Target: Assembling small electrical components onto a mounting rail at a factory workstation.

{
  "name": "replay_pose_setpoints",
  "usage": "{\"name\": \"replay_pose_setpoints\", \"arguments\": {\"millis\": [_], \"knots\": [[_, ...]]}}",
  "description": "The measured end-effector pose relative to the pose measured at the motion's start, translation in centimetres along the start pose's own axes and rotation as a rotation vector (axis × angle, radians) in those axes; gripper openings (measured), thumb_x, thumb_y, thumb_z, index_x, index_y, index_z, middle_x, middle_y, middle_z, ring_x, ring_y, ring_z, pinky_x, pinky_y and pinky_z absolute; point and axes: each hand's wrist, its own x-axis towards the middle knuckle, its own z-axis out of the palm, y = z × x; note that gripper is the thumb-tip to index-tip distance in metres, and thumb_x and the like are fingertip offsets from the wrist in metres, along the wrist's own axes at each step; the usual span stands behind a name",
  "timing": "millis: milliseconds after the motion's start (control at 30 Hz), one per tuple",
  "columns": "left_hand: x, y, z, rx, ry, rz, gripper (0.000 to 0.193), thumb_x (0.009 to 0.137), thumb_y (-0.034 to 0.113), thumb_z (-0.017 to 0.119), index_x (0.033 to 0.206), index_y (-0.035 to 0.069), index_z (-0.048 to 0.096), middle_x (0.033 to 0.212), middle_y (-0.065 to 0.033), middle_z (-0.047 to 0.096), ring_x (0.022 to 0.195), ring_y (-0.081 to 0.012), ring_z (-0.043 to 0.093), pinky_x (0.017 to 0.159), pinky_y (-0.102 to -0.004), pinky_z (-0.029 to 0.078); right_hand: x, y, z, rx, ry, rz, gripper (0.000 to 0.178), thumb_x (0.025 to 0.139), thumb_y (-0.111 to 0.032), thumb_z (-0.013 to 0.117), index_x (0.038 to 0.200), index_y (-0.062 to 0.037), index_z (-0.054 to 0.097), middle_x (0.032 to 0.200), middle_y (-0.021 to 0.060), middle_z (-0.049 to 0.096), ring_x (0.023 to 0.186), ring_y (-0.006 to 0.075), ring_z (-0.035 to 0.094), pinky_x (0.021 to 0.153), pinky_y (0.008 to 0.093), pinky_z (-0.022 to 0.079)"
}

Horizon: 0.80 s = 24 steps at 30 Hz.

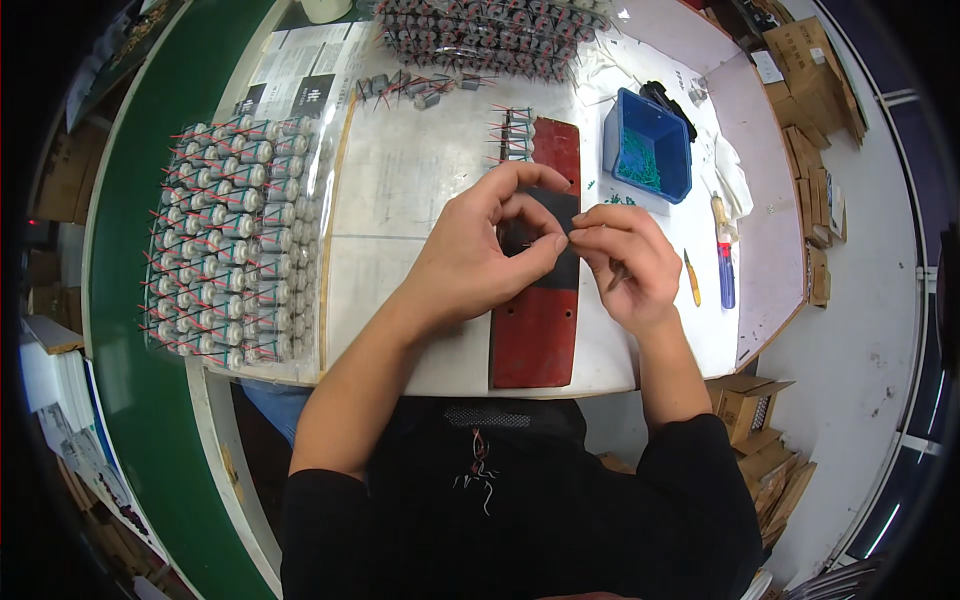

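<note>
Both hands meet over a long red board with a black middle section. My left hand is curled, thumb and fingers bent round toward each other. Whatever it grips is mostly hidden; a small dark bit shows between the fingers. Close by on the right, my right hand pinches with thumb and forefinger at the left fingertips. The pinched piece is too small to name. A thin dark rod-like end shows under its curled fingers. Several small motors with red and teal wires stand in a row at the board's far end.
A clear tray of wired motors lies at left. Stacked trays stand at the back, loose motors before them. At right are a blue bin of small green pieces, a yellow-handled tool and a blue-handled screwdriver.
</note>
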Motion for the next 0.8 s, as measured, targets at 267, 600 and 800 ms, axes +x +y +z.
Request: {"name": "replay_pose_setpoints", "arguments": {"millis": [267,600,800], "knots": [[0.0,0.6,0.1,-0.144,-0.012,-0.068,0.055,0.086,0.007,0.080,0.134,0.001,0.054,0.094,-0.0026,0.072,0.092,-0.0087,0.065,0.087,-0.0271,0.050,-0.8,-1.0,1.1,0.723,0.154,0.517,0.004,0.095,0.002,0.069,0.099,0.0049,0.069,0.110,0.0114,0.067,0.074,0.0090,0.062,0.059,0.0216,0.050],[0.0,-1.6,-0.4,0.555,-0.045,0.257,0.051,0.082,0.005,0.072,0.129,0.004,0.055,0.101,-0.0152,0.070,0.093,-0.0333,0.070,0.083,-0.0397,0.056,-0.2,1.5,-0.7,0.606,-0.117,0.666,0.009,0.098,-0.006,0.069,0.101,0.0022,0.067,0.112,0.0105,0.064,0.071,0.0086,0.060,0.058,0.0208,0.046],[0.4,-0.8,-0.4,0.437,-0.071,0.046,0.047,0.082,0.003,0.069,0.127,0.003,0.055,0.097,-0.0178,0.073,0.092,-0.0368,0.072,0.081,-0.0435,0.056,-0.1,1.9,-0.5,0.407,-0.321,0.709,0.009,0.096,-0.005,0.073,0.096,0.0018,0.068,0.102,0.0058,0.066,0.071,0.0081,0.057,0.062,0.0221,0.047]]}}
